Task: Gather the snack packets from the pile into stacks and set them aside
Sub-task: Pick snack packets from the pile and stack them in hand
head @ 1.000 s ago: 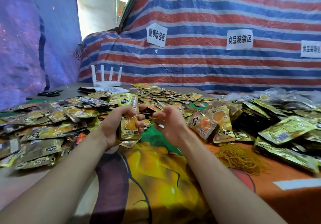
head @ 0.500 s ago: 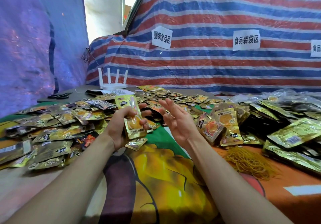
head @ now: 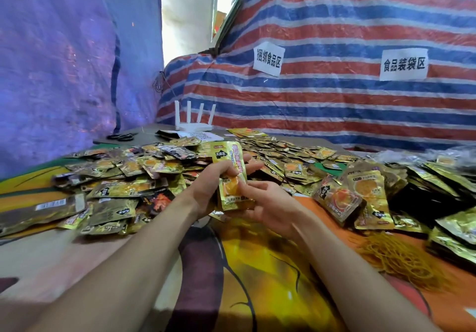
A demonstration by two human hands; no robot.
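Left hand at centre frame, fingers wrapped round an upright stack of gold snack packets — right hand pinching the stack's lower end, thumb on the front. Lower right, a heap of yellow rubber bands on the printed cloth. Past the hands, the loose packet pile spreads left and centre, stacked packets at right. Further back — a white router, scissors, then the striped tarp with paper signs.

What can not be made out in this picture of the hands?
Head view: count of packets in the held stack; front packet and left hand cover the rest.
Head view: fingertips of the right hand, hidden behind the stack.
Head view: packets at right, cut by the frame edge.
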